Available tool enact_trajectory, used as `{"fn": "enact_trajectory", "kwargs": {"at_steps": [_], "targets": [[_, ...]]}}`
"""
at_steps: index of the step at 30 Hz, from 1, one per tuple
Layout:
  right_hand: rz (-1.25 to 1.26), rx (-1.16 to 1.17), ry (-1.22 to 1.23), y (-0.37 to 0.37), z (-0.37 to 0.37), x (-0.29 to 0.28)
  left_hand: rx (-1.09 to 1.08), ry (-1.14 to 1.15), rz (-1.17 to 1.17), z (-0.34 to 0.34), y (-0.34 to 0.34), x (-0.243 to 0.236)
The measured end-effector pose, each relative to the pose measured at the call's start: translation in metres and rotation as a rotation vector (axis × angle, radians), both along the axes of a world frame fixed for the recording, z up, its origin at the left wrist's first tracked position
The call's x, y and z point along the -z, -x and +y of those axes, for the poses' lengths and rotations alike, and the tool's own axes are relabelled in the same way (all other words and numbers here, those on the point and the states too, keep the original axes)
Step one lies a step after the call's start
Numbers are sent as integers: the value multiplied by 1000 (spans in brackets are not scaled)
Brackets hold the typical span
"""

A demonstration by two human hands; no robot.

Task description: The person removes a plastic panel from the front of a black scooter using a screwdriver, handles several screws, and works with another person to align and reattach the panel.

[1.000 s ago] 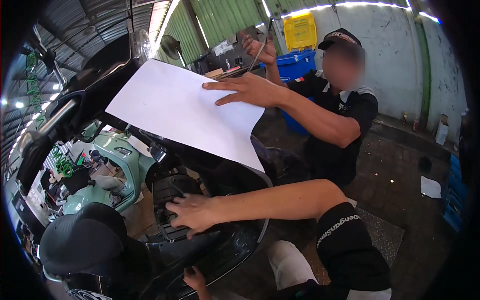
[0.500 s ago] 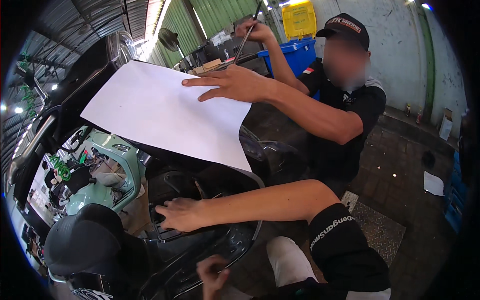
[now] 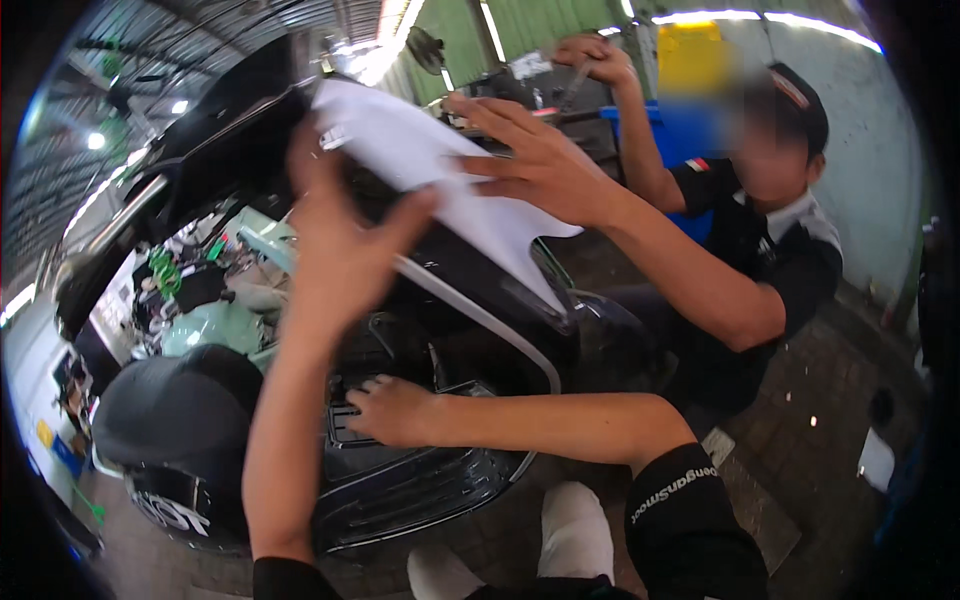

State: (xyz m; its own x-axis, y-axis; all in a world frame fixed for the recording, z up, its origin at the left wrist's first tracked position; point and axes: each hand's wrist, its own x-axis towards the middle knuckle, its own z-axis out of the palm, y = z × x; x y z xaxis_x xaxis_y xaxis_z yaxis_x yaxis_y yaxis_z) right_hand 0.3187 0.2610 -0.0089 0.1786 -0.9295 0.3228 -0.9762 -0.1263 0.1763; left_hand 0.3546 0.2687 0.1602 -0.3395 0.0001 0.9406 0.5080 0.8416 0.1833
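Observation:
A white sheet [image 3: 405, 135] lies over the black front panel of a scooter [image 3: 480, 265], its near side bent down. My left hand [image 3: 350, 235] is raised in front of the sheet's left part, blurred, with thumb and fingers apart; whether the fingertips touch the sheet I cannot tell. My right hand [image 3: 395, 410] rests on the scooter's black ribbed floorboard, fingers spread and slightly bent, holding nothing. Over the sheet's right part, a co-worker's hand [image 3: 550, 175] reaches with spread fingers. The co-worker's other hand [image 3: 600, 60] grips a thin dark tool, blurred.
The scooter's black seat [image 3: 180, 400] stands at the left. Behind it is a pale green scooter [image 3: 205, 325]. A blue bin [image 3: 645, 130] with a yellow lid [image 3: 690, 55] stands behind the co-worker. A white paper [image 3: 876, 460] lies on the floor at the right.
My left hand has risen from low in the view to the sheet. The sheet now looks narrower and bent. My right hand stays on the floorboard; the view has shifted.

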Motion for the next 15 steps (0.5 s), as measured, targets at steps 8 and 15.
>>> {"fn": "enact_trajectory", "kwargs": {"at_steps": [8, 15], "targets": [[49, -104, 177, 4, 5, 10, -12, 417, -14, 114, 56, 50], [-39, -220, 291, -6, -20, 25, -4, 409, 164, 71, 53, 56]]}}
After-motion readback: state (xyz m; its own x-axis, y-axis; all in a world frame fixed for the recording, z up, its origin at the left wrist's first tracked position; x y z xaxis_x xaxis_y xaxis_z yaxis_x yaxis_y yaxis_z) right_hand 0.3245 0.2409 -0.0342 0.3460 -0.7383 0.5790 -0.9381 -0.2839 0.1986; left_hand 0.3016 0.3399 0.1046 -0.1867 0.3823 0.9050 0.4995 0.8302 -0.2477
